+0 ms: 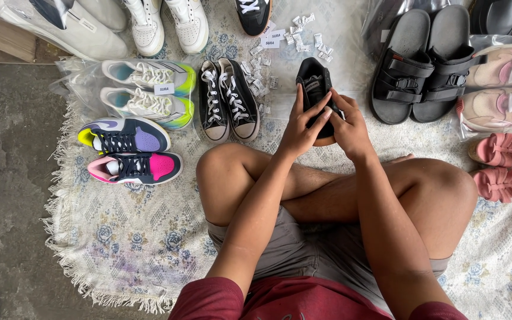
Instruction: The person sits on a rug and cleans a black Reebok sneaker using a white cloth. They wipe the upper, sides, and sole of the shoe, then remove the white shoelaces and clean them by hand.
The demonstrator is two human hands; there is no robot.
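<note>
I sit cross-legged on a pale floral rug (131, 237). Both hands hold a black shoe (313, 80) upright in front of my knees, its toe pointing away from me. My left hand (303, 127) grips its left side, fingers reaching up along the opening. My right hand (348, 127) clasps the right side near the heel. The heel end is hidden behind my fingers.
Black canvas sneakers (229, 98) lie to the left, with colourful sneakers (131, 151) and green-toed ones (149, 92) farther left. Black sandals (425, 65) and pink shoes (505, 166) are on the right. Small white paper tags (300, 32) are scattered ahead. Bare concrete floor (7, 178) lies left.
</note>
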